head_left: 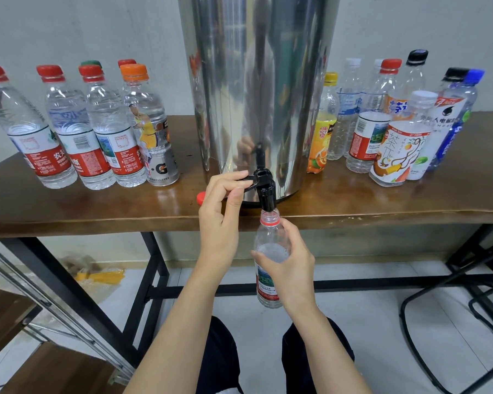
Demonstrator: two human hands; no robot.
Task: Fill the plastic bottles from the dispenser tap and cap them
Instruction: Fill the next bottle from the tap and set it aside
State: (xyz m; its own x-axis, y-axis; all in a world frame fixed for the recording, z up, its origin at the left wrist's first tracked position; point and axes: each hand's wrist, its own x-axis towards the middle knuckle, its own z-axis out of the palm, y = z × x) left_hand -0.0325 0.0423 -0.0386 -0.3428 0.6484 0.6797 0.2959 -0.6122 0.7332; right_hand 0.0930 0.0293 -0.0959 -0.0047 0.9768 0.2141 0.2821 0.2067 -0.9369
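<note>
Left hand (pixel 221 214) pinches the black plastic tap lever (pixel 246 180) of the tall stainless-steel dispenser (pixel 256 81) between thumb and forefinger. Right hand (pixel 292 265) grips the uncapped clear plastic bottle (pixel 268 237), fingers curled round its shoulder. The bottle mouth sits just under the black spout (pixel 267 199), beyond the table edge. A loose red cap (pixel 201 197) lies on the brown wooden table (pixel 69 206).

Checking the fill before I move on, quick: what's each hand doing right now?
Left hand: pinching the black tap lever.
Right hand: gripping the uncapped bottle under the spout.
</note>
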